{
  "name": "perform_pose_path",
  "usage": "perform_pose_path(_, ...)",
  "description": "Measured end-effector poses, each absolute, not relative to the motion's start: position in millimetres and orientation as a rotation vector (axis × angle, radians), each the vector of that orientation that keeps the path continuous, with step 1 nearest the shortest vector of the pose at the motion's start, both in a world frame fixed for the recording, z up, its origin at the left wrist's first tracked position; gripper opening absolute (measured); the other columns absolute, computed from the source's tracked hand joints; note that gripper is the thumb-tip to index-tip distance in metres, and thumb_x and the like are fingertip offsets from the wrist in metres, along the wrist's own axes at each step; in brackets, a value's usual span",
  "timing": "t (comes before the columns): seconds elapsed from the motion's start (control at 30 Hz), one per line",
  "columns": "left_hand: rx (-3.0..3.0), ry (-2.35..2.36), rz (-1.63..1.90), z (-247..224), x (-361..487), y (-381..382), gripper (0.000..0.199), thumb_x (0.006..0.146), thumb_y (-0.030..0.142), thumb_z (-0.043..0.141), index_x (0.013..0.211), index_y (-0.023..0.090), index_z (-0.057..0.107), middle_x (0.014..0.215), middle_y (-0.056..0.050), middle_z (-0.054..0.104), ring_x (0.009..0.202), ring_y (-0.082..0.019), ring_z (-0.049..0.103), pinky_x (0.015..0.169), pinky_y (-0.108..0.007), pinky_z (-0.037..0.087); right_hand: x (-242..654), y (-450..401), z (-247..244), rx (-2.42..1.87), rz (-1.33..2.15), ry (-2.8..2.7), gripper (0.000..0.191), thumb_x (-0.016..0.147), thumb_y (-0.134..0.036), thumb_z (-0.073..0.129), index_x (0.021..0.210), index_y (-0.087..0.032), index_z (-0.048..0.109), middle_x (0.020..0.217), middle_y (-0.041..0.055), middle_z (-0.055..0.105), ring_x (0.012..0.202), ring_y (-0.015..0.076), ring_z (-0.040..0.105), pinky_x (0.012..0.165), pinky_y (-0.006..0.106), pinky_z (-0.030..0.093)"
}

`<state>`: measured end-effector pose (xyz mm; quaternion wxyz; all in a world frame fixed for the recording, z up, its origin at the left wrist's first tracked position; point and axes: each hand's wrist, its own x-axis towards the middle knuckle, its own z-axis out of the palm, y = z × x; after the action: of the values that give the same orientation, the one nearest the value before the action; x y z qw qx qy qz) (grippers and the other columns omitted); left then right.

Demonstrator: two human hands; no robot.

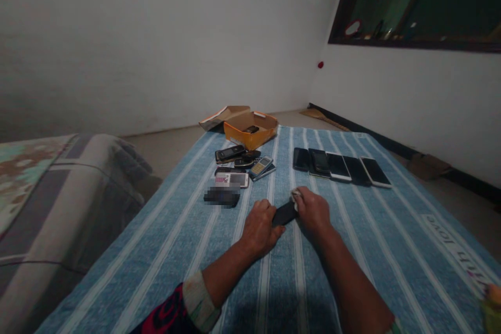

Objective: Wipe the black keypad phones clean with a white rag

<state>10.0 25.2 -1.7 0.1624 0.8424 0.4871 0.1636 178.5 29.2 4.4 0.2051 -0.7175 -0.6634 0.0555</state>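
Note:
My left hand (261,227) grips one end of a dark mobile phone (284,214), its thumb along the near edge. At the phone's other end, my right hand (313,211) is closed on a small whitish cloth (296,195) pressed against the phone. Both hands are just above a blue striped cloth (266,282). Left of them lies a loose pile of older phones, among them a silver keypad phone (261,167), a white phone (237,180) and a black phone (230,153). A row of smartphones (338,166) lies to the right.
An open orange cardboard box (250,138) with a dark phone inside stands at the far end of the striped cloth. A bed or seat with a grey cover (105,182) is at left. White walls rise behind, with a dark-framed window (422,5) at upper right.

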Motion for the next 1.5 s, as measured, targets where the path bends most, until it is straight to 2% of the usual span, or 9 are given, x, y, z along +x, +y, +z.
perform_pose_path(0.1,2.401,1.389,0.457,-1,10,25,0.023,0.073,0.031,0.070,0.089,0.017,0.061,0.094,-0.006,0.053,0.096,-0.024,0.049,0.084,-0.036,0.042,190,25,7,-1.805,0.393,-1.887,0.025,0.091,-0.023,0.046,0.113,-0.019,0.058,0.094,0.0053,0.071,0.084,0.0177,0.064,0.069,0.024,0.036)
perform_pose_path(0.2,2.398,1.380,0.446,1,10,25,0.023,0.074,0.032,0.070,0.090,0.017,0.061,0.094,-0.006,0.053,0.096,-0.024,0.049,0.084,-0.036,0.042,194,22,12,-1.754,0.526,-2.023,0.021,0.088,-0.022,0.050,0.105,-0.019,0.061,0.091,0.0045,0.071,0.082,0.0171,0.063,0.067,0.024,0.035)
perform_pose_path(0.3,2.394,1.378,0.440,1,10,26,0.025,0.074,0.032,0.069,0.092,0.018,0.061,0.094,-0.006,0.053,0.096,-0.024,0.048,0.084,-0.036,0.042,193,22,17,-1.858,0.472,-2.151,0.014,0.088,-0.024,0.052,0.091,-0.022,0.065,0.081,0.0024,0.069,0.077,0.0170,0.061,0.063,0.026,0.030)
perform_pose_path(0.5,2.392,1.372,0.447,-1,10,26,0.020,0.073,0.031,0.070,0.087,0.018,0.061,0.093,-0.005,0.053,0.094,-0.024,0.049,0.082,-0.036,0.042,192,26,12,-1.957,0.238,-2.153,0.016,0.090,-0.029,0.053,0.092,-0.025,0.068,0.092,0.0031,0.061,0.079,0.0151,0.057,0.063,0.026,0.029)
perform_pose_path(0.63,2.380,1.361,0.468,-2,10,26,0.020,0.072,0.030,0.071,0.085,0.019,0.060,0.091,-0.004,0.052,0.095,-0.023,0.049,0.082,-0.036,0.042,196,32,2,-1.807,0.261,-2.127,0.016,0.090,-0.026,0.053,0.085,-0.022,0.067,0.087,0.0013,0.056,0.077,0.0133,0.054,0.065,0.024,0.032)
perform_pose_path(0.8,2.365,1.372,0.450,1,12,27,0.020,0.071,0.028,0.073,0.084,0.018,0.061,0.090,-0.004,0.052,0.094,-0.023,0.049,0.083,-0.036,0.043,194,39,-8,-1.761,0.237,-2.095,0.014,0.089,-0.021,0.053,0.082,-0.021,0.066,0.083,0.0010,0.058,0.078,0.0140,0.054,0.066,0.024,0.033)
perform_pose_path(0.97,2.353,1.392,0.430,3,13,27,0.017,0.071,0.027,0.072,0.081,0.018,0.061,0.089,-0.004,0.052,0.094,-0.023,0.049,0.083,-0.035,0.042,182,41,-12,-1.834,0.139,-1.985,0.015,0.090,-0.021,0.050,0.087,-0.019,0.065,0.088,0.0032,0.061,0.079,0.0154,0.055,0.069,0.025,0.034)
perform_pose_path(1.23,2.376,1.368,0.446,1,11,26,0.020,0.072,0.028,0.071,0.087,0.018,0.062,0.091,-0.004,0.053,0.095,-0.023,0.049,0.083,-0.035,0.042,193,36,-7,-1.494,0.414,-2.035,0.013,0.085,-0.017,0.056,0.074,-0.019,0.063,0.080,0.0007,0.058,0.080,0.0146,0.054,0.072,0.024,0.037)
perform_pose_path(1.5,2.362,1.366,0.449,-1,11,29,0.017,0.071,0.027,0.071,0.082,0.019,0.061,0.089,-0.003,0.053,0.095,-0.023,0.050,0.083,-0.036,0.042,180,44,-18,-1.674,0.292,-2.020,0.014,0.087,-0.017,0.052,0.080,-0.018,0.064,0.083,0.0036,0.060,0.084,0.0167,0.054,0.076,0.025,0.037)
